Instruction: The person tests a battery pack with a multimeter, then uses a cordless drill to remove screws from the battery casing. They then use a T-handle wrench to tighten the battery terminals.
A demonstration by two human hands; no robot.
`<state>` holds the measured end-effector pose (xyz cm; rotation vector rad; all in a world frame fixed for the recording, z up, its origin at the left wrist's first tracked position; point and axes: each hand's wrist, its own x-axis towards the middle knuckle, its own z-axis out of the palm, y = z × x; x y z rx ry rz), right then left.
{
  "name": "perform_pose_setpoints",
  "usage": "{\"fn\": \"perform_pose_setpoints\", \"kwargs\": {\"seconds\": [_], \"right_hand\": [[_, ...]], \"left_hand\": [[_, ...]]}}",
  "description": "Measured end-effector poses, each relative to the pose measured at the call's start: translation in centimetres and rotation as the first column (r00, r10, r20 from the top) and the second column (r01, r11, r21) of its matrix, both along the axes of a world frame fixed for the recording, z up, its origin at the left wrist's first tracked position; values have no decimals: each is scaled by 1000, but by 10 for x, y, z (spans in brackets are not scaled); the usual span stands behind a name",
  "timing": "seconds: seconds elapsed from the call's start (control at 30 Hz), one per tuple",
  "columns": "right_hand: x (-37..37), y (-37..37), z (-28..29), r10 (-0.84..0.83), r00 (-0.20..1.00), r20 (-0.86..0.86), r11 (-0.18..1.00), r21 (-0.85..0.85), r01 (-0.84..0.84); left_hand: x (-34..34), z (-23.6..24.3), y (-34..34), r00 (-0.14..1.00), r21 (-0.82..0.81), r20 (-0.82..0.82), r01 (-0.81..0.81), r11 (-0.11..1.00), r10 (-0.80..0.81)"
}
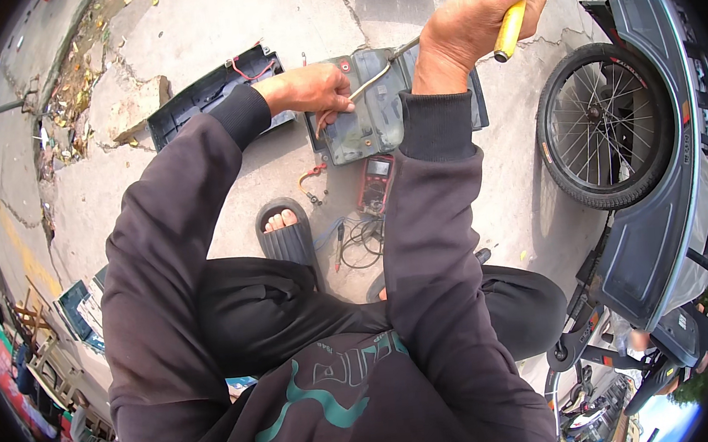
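Note:
My right hand (pixel 484 24) is raised at the upper right, its fingers closed round a yellow-handled tool (pixel 511 30); the tool's kind does not show. My left hand (pixel 314 89) pinches a tan wire (pixel 372 82) over grey battery blocks (pixel 356 136) in a dark case. From the left fingers the wire runs up toward a thin metal rod (pixel 403 47), which passes behind my right wrist. Left of the blocks lies an open black plastic shell (pixel 175 119) with a red wire, partly behind my left sleeve.
A red-edged multimeter (pixel 376 182) lies below the blocks, with coiled black test leads (pixel 361 241) near my sandal (pixel 284 231). A short red-and-yellow connector lead (pixel 311 183) rests on the concrete. At the right is a tipped bike with a spoked wheel (pixel 604 125). Leaf litter and rubble edge the left.

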<state>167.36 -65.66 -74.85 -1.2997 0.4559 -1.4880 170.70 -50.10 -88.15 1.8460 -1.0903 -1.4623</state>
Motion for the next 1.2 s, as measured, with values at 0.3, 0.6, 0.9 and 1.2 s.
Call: {"fn": "perform_pose_setpoints", "kwargs": {"seconds": [0.3, 0.6, 0.9, 1.2], "right_hand": [[-9, -19, 1, 429, 881, 199, 834, 287, -471], [-30, -148, 36, 965, 195, -173, 259, 707, -658], [-39, -73, 70, -218, 848, -482, 77, -875, -478], [-22, -56, 5, 819, 472, 325, 272, 504, -820]], "left_hand": [[1, 8, -5, 998, -12, 56, 36, 999, -35], [1, 2, 0, 999, -39, -4, 32, 999, -33], [29, 23, -9, 963, 104, -261, -33, 994, 59], [-1, 23, -45, 790, 194, -356, -460, 866, 499]]}}
